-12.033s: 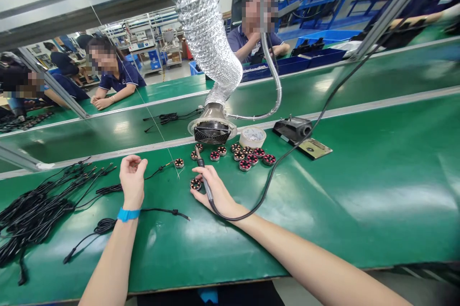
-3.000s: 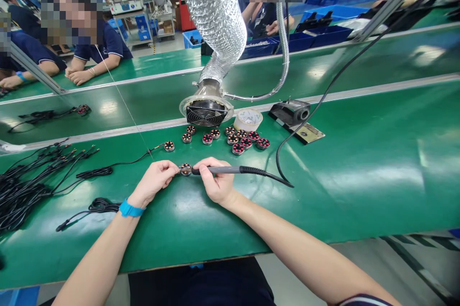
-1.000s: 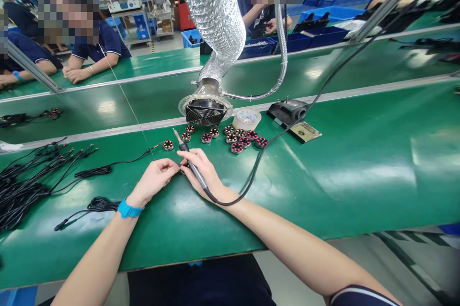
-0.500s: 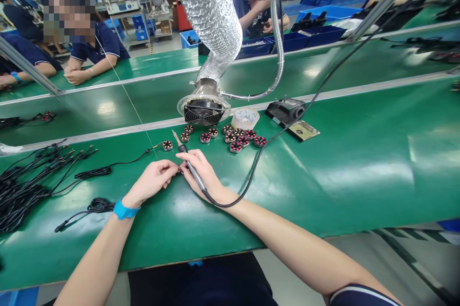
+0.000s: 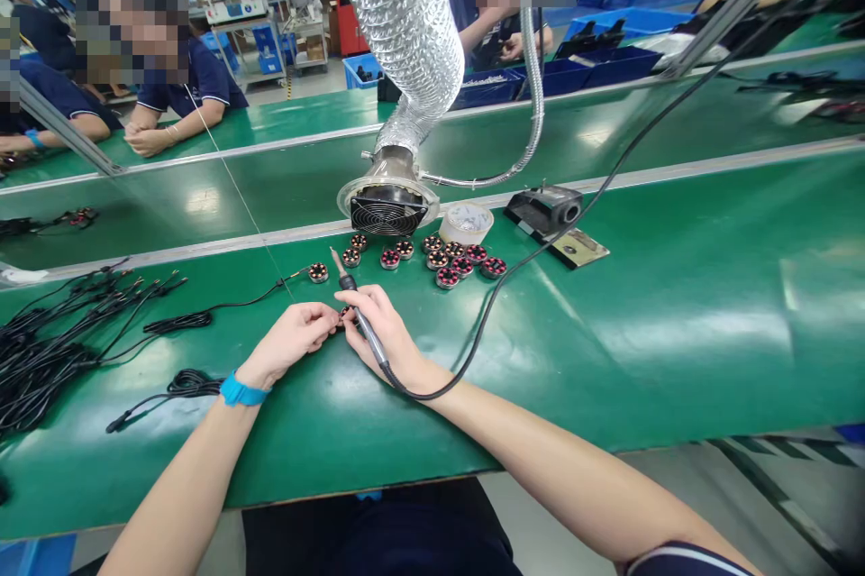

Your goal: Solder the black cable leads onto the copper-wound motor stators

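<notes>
My left hand [image 5: 301, 334] is closed in a pinch at the left edge of a small round motor stator [image 5: 346, 314]. From a coiled bundle, a black cable [image 5: 193, 384] runs under my left wrist; its far end is hidden in that hand. My right hand [image 5: 386, 333] grips a soldering iron [image 5: 367, 329], its tip pointing up and away to the left. The thumb and fingertips of the same hand touch the stator's right side, so most of the stator is covered. Just beyond my hands lies another stator [image 5: 318, 272] with a cable at its side.
Several more stators [image 5: 447, 277] lie under a fume extractor [image 5: 386, 211] beside a tape roll [image 5: 466, 223]. An iron stand [image 5: 550, 211] is at right. Many black cables [image 5: 60, 360] pile up at left. A thin solder wire [image 5: 236, 188] hangs down. Co-workers sit across the bench.
Twelve seconds ago my left hand was off the stator and a cable end lay on the table. Three seconds ago the iron's tip was at the stator; now it points away, and my right fingers touch the stator.
</notes>
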`<state>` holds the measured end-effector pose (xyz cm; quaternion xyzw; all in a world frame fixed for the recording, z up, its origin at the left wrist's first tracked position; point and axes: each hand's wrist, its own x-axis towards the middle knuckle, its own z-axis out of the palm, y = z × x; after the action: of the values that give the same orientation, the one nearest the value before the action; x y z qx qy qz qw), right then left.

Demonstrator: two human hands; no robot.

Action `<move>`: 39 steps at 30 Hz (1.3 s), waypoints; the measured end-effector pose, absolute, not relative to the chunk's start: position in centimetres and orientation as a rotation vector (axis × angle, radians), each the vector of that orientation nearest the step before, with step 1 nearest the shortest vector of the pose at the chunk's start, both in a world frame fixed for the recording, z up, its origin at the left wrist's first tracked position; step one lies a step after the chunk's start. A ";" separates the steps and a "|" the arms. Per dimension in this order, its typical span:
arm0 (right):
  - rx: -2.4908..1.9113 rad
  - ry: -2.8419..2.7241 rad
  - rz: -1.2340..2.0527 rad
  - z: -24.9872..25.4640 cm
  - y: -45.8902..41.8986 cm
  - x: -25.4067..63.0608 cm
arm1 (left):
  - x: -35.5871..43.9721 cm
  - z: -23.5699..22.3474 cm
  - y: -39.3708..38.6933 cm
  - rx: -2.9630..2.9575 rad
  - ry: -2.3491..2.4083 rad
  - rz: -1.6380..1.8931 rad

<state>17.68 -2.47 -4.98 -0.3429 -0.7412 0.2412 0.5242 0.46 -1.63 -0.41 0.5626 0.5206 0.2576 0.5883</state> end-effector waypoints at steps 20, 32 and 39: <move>-0.840 -1.726 0.657 -5.7 -1.4 17.9 | 0.4 -0.3 -1.3 1.315 1.276 0.558; -0.977 -1.553 0.499 -2.6 -2.5 19.2 | 0.5 0.1 -1.3 1.296 1.357 0.539; -0.890 -1.491 0.329 -2.1 -3.7 20.3 | 0.6 0.2 -1.4 1.326 1.373 0.491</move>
<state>20.29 -3.73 -2.13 -0.3892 -0.6522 0.1441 0.6344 0.60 -1.41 0.22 0.5609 0.5807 0.2078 0.5523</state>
